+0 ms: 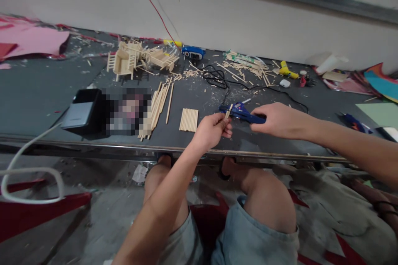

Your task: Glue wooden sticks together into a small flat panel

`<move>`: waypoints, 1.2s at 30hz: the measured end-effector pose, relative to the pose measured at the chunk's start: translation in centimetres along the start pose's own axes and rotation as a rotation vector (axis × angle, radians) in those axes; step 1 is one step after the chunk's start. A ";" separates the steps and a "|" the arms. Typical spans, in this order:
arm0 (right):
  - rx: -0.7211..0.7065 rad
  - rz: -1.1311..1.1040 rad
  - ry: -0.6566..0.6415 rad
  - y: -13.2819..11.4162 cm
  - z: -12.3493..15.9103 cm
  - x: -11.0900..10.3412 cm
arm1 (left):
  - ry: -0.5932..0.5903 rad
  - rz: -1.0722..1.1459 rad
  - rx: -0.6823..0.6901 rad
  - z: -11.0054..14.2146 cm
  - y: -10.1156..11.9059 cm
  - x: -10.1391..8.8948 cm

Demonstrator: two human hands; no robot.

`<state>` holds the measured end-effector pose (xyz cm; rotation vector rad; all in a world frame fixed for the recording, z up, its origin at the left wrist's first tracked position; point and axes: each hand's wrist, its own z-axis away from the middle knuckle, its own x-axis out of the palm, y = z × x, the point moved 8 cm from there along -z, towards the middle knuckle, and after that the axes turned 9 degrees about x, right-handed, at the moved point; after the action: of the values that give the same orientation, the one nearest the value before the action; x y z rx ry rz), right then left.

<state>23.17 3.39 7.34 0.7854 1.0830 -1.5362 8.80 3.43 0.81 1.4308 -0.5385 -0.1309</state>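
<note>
My left hand (212,131) pinches a short wooden stick (228,112) and holds it up over the dark table's front edge. My right hand (276,120) grips a blue glue gun (241,113), whose nozzle points left and touches the stick's upper end. The gun's black cord (217,78) trails back across the table. Just left of my left hand lies a flat raft of sticks (189,119) set side by side. Farther left is a loose pile of longer sticks (158,107).
Small stick-built furniture models (137,59) stand at the back of the table (37,91). A black box (81,112) sits at the front left. Stick scraps (245,66), a second blue tool (192,52), a yellow tool (287,71) and coloured paper (381,83) lie around. My knees are under the edge.
</note>
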 end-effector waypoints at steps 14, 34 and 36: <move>0.179 0.149 0.117 3.2 -2.1 -1.8 | 0.054 0.124 -0.041 -0.1 0.4 -1.6; 0.657 0.183 0.146 18.8 -1.9 2.9 | 0.271 -0.137 0.104 0.8 1.8 -10.2; 0.656 0.175 0.193 18.3 -1.6 3.1 | 0.298 -0.169 0.099 0.9 1.7 -10.8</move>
<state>40.10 2.96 -0.41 1.4578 0.6081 -1.7003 -1.39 7.22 -0.43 1.5586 -0.1811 -0.0247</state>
